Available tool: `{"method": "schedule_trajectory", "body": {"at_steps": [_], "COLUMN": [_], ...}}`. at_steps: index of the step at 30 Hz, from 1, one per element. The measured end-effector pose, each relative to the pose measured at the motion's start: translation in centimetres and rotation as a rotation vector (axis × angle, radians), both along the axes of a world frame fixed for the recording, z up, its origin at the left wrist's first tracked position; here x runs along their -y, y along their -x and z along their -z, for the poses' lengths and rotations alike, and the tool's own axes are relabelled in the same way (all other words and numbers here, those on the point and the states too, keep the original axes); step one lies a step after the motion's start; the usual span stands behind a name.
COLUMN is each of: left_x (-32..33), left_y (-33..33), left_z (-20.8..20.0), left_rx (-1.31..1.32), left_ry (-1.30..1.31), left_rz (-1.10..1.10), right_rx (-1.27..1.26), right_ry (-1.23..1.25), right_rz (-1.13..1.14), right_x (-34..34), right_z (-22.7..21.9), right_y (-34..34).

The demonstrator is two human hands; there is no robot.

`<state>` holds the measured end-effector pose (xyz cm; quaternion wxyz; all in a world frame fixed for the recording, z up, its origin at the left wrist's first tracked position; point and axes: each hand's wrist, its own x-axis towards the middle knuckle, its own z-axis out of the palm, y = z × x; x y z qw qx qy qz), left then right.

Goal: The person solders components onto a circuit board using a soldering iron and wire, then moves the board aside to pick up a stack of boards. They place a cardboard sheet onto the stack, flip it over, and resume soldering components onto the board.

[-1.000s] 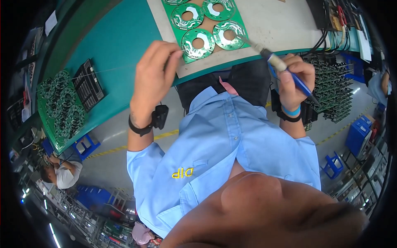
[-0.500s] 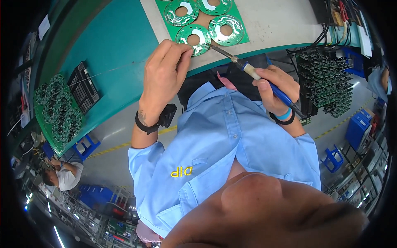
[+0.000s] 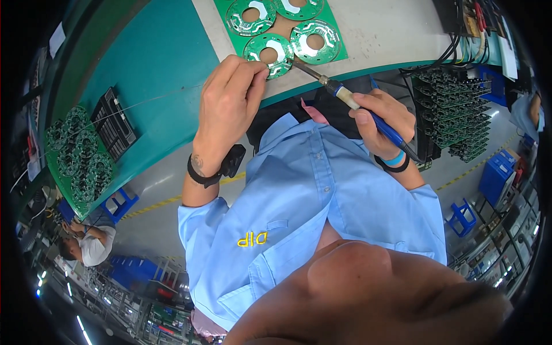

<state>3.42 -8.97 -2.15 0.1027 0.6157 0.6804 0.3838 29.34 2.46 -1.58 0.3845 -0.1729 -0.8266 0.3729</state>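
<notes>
A green panel (image 3: 336,52) of round ring-shaped circuit boards lies on the grey bench top. My left hand (image 3: 230,106) pinches a thin solder wire (image 3: 144,100) at its fingertips, against the near ring board (image 3: 270,47); the wire trails away to the left. My right hand (image 3: 382,118) grips a soldering iron (image 3: 345,95) by its blue handle. The iron's metal tip rests on the near ring board's edge, right beside my left fingertips. A black band sits on my left wrist and a blue one on my right.
A stack of green ring boards (image 3: 77,161) and a black tray (image 3: 115,123) lie on the teal surface at left. Racks of upright boards (image 3: 454,109) stand at right, with cables (image 3: 454,34) behind. Blue stools (image 3: 463,215) and another person (image 3: 86,247) are on the floor.
The iron's tip has swung left across the panel to meet my left fingertips at the near ring board. My right hand drew closer to my body; the left hand barely shifted.
</notes>
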Motion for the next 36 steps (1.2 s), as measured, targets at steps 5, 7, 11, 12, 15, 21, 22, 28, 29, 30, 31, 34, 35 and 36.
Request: {"method": "schedule_trajectory", "body": {"at_steps": [5, 7, 11, 12, 15, 21, 22, 28, 29, 30, 31, 34, 35, 36], "left_x": [-0.2, -0.3, -0.4, -0.5, -0.8, -1.0, -1.1, -1.3, -1.3, -1.2, -1.2, -1.4, -1.5, -1.4], "left_y": [0.0, 0.0, 0.0, 0.0, 0.0, -0.1, 0.0, 0.0, 0.0, 0.0, 0.0, -0.1, -0.1, -0.1], "left_z": [0.0, 0.0, 0.1, 0.1, 0.1, -0.1, -0.1, -0.2, -0.1, -0.1, 0.0, -0.3, -0.3, -0.3], "left_rx": [-0.015, -0.032, -0.051, -0.050, -0.081, -0.120, -0.125, -0.143, -0.147, -0.152, -0.156, -0.150, -0.148, -0.148], "left_ry": [0.009, 0.004, 0.015, 0.016, -0.026, -0.006, -0.013, -0.020, -0.022, -0.024, -0.025, -0.018, -0.014, -0.015], "left_rz": [0.007, 0.022, 0.029, 0.029, 0.058, 0.086, 0.091, 0.094, 0.091, 0.089, 0.086, 0.086, 0.086, 0.086], "right_rx": [0.004, 0.006, 0.005, 0.008, 0.015, 0.003, -0.003, 0.017, 0.009, 0.000, 0.000, 0.004, 0.004, 0.007], "right_ry": [0.004, 0.010, -0.021, -0.018, -0.011, -0.038, -0.045, -0.059, -0.064, -0.070, -0.070, -0.076, -0.076, -0.077], "right_rz": [-0.009, -0.012, -0.019, -0.025, -0.037, -0.051, -0.053, -0.043, -0.044, -0.046, -0.045, -0.037, -0.037, -0.039], "right_x": [0.0, 0.0, 0.0, 0.1, 0.2, 0.2, 0.2, 0.4, 0.4, 0.4, 0.4, 0.4, 0.4, 0.3], "right_z": [0.0, 0.0, -0.2, -0.3, -0.5, -0.4, -0.4, -0.6, -0.5, -0.5, -0.5, -0.5, -0.5, -0.5], "right_y": [0.0, 0.1, 0.3, 0.3, 0.2, 0.2, 0.3, 0.4, 0.4, 0.4, 0.5, 0.6, 0.6, 0.6]}}
